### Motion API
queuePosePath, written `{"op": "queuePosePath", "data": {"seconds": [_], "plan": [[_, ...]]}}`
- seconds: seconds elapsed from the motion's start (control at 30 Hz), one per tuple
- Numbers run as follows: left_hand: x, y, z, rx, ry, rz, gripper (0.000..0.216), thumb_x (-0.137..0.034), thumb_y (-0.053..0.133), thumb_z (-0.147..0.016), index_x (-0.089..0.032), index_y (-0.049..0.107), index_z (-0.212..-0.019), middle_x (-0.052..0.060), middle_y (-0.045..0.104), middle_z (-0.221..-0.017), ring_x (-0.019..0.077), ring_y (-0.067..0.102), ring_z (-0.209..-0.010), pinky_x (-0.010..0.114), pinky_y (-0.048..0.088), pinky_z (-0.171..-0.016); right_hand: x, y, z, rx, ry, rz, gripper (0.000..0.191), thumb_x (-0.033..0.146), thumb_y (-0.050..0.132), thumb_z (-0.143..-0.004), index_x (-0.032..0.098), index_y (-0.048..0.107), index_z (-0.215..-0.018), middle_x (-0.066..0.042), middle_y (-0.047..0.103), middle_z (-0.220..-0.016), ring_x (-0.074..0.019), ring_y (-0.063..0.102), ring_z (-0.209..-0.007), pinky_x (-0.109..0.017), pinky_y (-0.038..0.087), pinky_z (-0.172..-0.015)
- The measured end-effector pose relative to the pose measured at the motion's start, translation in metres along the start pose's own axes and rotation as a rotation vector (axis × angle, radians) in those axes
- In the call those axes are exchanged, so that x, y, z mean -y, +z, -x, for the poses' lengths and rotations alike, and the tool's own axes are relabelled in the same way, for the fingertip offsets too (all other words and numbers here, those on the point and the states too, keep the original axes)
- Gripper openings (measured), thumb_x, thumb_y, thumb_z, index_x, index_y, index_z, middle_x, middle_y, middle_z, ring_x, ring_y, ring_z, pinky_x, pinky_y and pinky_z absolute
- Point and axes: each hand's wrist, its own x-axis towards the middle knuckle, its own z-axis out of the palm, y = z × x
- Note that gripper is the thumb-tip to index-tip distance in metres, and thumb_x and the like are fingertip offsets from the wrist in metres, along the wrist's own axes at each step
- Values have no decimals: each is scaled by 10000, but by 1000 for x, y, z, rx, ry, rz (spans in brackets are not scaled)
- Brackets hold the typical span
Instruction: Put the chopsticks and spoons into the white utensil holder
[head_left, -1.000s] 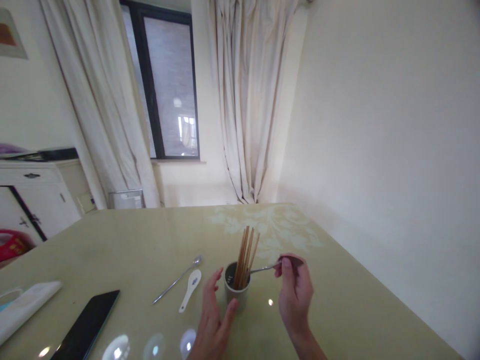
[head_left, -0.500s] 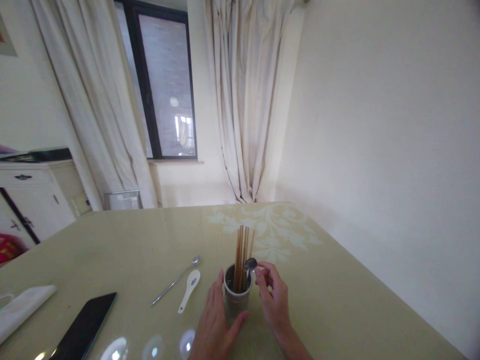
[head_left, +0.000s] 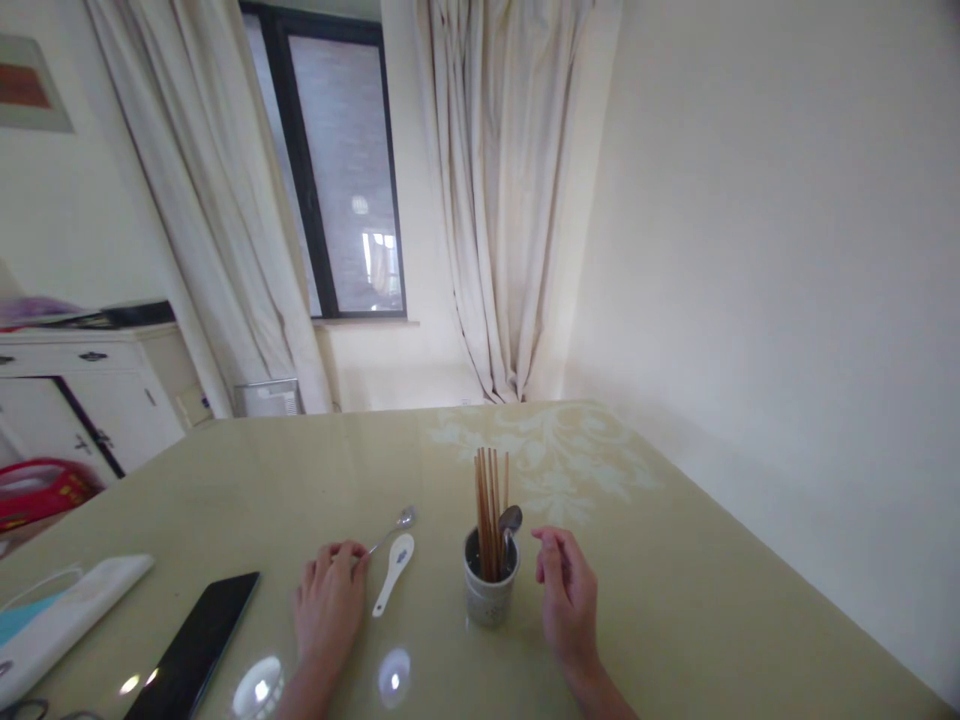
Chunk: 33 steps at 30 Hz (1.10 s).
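My left hand (head_left: 330,605) lies over the handle of a long-handled metal spoon (head_left: 406,517), its fingers curled down onto it and hiding most of the handle. Just right of those fingers rests a white ceramic spoon (head_left: 394,574) with a small blue mark. A grey cup (head_left: 489,600) stands upright on the table, holding several wooden chopsticks (head_left: 486,515) and a metal spoon (head_left: 511,519) with its bowl up. Close to the cup's right side, apart from it, my right hand (head_left: 568,593) is loosely closed with nothing visible in it.
At the left of the table (head_left: 675,620) are a black phone-like slab (head_left: 196,640) and a white long object (head_left: 75,625) with a cord. Beyond the table are a white cabinet (head_left: 127,400), a red basket (head_left: 45,490) and curtains (head_left: 510,200). A wall (head_left: 787,250) runs along the right.
My left hand has left the cup and moved left onto the long spoon's handle. My right hand has let go of the spoon in the cup and drawn slightly right.
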Motion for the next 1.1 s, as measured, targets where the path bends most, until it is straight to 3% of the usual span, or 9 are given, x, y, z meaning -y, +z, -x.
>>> {"op": "queuePosePath", "data": {"seconds": [0.17,0.3,0.37,0.5,0.57,0.7,0.87,1.1], "plan": [[-10,-14,-1,19,-55,179,306,-377,346,-1008,-240,597,-900,108,750,-870,335,718,-849,454,551,-752,-12,3,-1,-3,45,-15,588,710,537,-1003,160,736,-942,49,489,-577,-153,486,-495,-242,389,-471],[-38,-36,1,-89,-168,687,344,-573,512,-977,-248,597,-1053,20,732,-876,251,706,-802,402,594,-784,-19,7,-3,-19,89,-30,622,740,522,-989,163,740,-908,58,453,-563,-156,456,-493,-250,374,-469],[-64,-45,4,-20,-161,940,551,-732,618,-887,-228,644,-1107,10,728,-855,242,724,-845,404,617,-843,-20,9,-3,-13,103,-40,614,734,521,-989,169,742,-895,60,445,-558,-159,457,-498,-253,383,-481],[-122,-54,6,199,-133,1282,522,-716,702,-873,-215,674,-1016,75,788,-1089,255,740,-1133,445,587,-1057,-17,9,-3,-1,130,-43,593,720,528,-977,178,747,-881,56,450,-558,-163,459,-499,-260,381,-479],[-145,-52,5,292,-82,1293,502,-683,705,-884,-205,680,-1034,87,787,-1113,261,738,-1157,463,586,-1073,-16,8,-4,-8,138,-41,585,712,526,-975,179,749,-880,55,451,-563,-163,454,-503,-263,377,-486],[-166,-39,5,405,51,1159,404,-566,691,-911,-205,639,-1086,72,776,-1020,244,768,-1000,439,636,-929,-15,7,-5,-22,156,-39,554,685,528,-975,184,743,-876,59,432,-570,-164,431,-513,-265,358,-492],[-166,-25,10,404,113,1075,350,-488,660,-928,-205,608,-1127,74,766,-1007,240,764,-994,416,632,-896,-18,8,-5,-11,163,-49,499,620,532,-990,181,739,-873,58,440,-578,-162,443,-519,-263,360,-506],[-171,-30,7,441,142,1009,436,-541,548,-1004,-210,587,-1285,103,778,-1110,252,768,-1052,463,602,-998,-18,8,-5,-9,144,-53,472,588,554,-1002,177,751,-876,57,453,-569,-155,457,-512,-252,367,-498]]}}
